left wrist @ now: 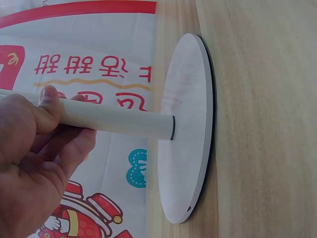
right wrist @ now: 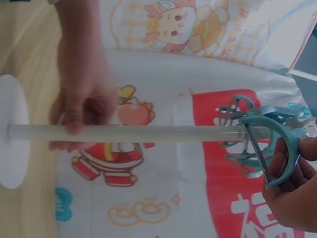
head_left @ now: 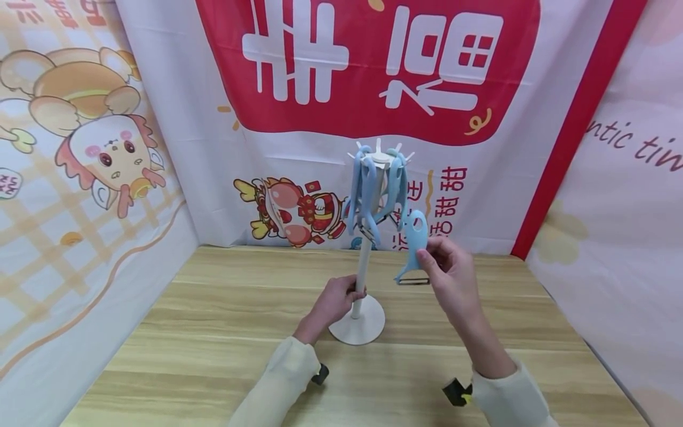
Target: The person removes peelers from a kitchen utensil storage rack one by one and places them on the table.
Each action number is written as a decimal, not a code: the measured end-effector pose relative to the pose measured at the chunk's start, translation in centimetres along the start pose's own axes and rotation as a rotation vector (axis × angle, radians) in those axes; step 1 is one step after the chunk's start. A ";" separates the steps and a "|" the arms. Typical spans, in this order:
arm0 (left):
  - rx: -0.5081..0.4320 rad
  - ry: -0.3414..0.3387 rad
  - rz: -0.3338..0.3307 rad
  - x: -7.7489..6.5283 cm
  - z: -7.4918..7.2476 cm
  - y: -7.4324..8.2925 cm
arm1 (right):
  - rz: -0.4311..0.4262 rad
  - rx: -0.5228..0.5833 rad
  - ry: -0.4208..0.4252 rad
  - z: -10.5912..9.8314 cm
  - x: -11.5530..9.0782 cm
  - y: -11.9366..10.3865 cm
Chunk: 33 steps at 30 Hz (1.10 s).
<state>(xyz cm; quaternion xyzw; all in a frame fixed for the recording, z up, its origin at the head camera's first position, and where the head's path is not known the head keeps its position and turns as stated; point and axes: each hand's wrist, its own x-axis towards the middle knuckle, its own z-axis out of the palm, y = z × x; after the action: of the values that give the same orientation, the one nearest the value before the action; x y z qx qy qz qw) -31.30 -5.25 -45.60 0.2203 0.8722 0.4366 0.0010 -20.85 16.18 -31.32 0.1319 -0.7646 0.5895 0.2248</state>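
A white stand rises from the table on a round base (head_left: 368,326), its pole (head_left: 364,261) topped by a ring of white hooks (head_left: 379,155). Several blue peelers (head_left: 368,190) hang from those hooks. Low on the pole, my left hand (head_left: 338,296) grips it with fingers and thumb, as the left wrist view also shows. My right hand (head_left: 453,273) pinches a light blue peeler (head_left: 415,240) by its handle, right of the stand and below the hooks. That peeler's blade points down, and the hole in its handle end is uppermost.
The wood-grain table (head_left: 213,344) spreads around the base. Behind it hangs a white cloth with a red panel (head_left: 368,71), and printed cloths (head_left: 69,178) cover the sides. A black device (head_left: 456,392) sits at the right cuff.
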 end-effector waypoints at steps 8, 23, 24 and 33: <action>0.007 0.010 0.024 -0.1 0.1 0.1 | 0.102 -0.034 -0.015 0.0 -1.6 3.1; 0.016 0.020 0.016 -0.1 0.1 0.0 | 0.213 -0.083 -0.026 -1.0 -2.7 6.3; 0.016 0.021 0.019 -0.1 0.0 0.0 | 0.221 -0.090 -0.024 -1.0 -2.8 6.5; 0.028 0.036 0.057 -0.1 0.2 -0.2 | 0.274 -0.126 -0.028 -1.3 -3.3 8.3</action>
<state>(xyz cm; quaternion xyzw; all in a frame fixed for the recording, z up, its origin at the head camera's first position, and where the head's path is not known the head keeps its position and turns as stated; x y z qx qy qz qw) -31.21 -5.24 -45.87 0.2371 0.8715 0.4281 -0.0301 -21.57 19.46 -39.68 0.0199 -0.8140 0.5635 0.1395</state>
